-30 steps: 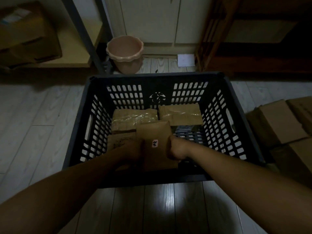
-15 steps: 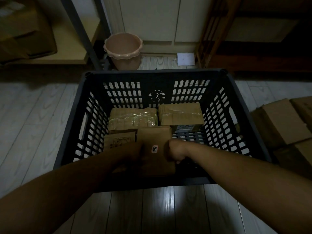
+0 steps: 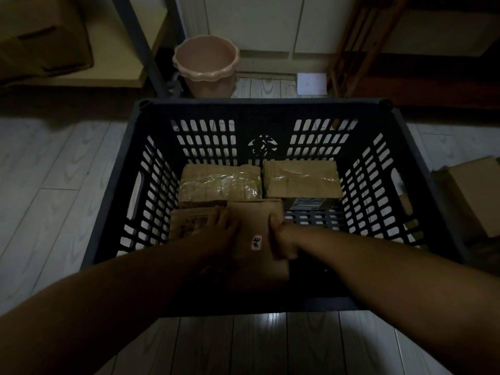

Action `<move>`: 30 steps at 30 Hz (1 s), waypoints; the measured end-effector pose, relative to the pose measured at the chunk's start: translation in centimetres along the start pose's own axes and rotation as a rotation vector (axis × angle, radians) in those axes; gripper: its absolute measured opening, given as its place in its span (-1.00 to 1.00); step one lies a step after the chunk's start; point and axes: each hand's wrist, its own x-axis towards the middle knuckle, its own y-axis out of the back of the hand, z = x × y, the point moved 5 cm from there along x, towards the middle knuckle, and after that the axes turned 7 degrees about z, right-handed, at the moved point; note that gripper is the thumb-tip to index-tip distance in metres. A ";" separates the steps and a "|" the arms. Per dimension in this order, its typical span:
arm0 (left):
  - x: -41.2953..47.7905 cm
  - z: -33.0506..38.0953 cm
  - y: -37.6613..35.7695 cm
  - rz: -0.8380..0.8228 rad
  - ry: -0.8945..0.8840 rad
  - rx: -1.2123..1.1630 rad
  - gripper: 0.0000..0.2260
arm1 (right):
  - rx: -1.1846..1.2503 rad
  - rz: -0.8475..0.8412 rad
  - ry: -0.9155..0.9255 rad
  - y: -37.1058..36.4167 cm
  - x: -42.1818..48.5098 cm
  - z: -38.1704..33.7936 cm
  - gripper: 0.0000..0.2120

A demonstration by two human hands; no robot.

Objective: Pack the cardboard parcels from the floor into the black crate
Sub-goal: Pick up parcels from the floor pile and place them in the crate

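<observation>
Parcel (image 3: pixel 254 223) lower in crate (image 3: pixel 259 105), right hand (image 3: pixel 282 240) still gripping

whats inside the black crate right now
Two taped parcels by the far wall, a printed parcel near left, a stickered parcel held by the left hand and right hand. Anything beneath them is covered.

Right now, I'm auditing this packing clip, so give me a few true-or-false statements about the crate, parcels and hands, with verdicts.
1. The left hand and right hand hold the brown cardboard parcel with a white sticker inside the black slatted plastic crate. True.
2. The pink scalloped plastic bucket stands inside the crate. False: it stands on the pale plank floor beyond the crate's far wall.
3. Two tape-wrapped cardboard parcels lie side by side by the crate's far wall. True.
4. No cardboard remains outside the crate. False: plain cardboard boxes lie to its right.
</observation>
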 end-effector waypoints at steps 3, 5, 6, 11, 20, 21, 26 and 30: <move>1.1 -0.3 -1.5 0.002 0.018 0.048 -0.04 | -0.058 -0.003 -0.014 -0.5 1.1 0.1 0.07; 1.5 -0.7 -1.7 -0.008 0.008 0.043 -0.05 | -0.075 -0.021 -0.051 -0.7 1.4 0.1 0.09; 1.4 -0.9 -1.5 -0.013 0.006 0.013 -0.06 | -0.081 -0.016 -0.054 -0.6 1.3 0.2 0.09; -2.6 -2.8 4.3 0.046 0.174 -0.171 -0.18 | 0.086 0.138 0.042 4.3 -4.8 1.4 -0.27; -23.4 1.2 25.8 0.054 0.276 -0.447 -0.36 | 0.270 0.248 0.088 19.4 -30.6 1.4 -0.45; -25.9 2.2 28.4 0.068 0.265 -0.454 -0.36 | 0.292 0.254 0.089 20.8 -33.8 1.3 -0.46; -36.3 7.1 40.4 0.166 0.226 -0.504 -0.42 | 0.327 0.324 0.096 26.3 -48.7 2.2 -0.52; -41.5 10.5 46.7 0.215 0.232 -0.476 -0.35 | 0.340 0.432 0.048 28.8 -57.5 4.2 -0.51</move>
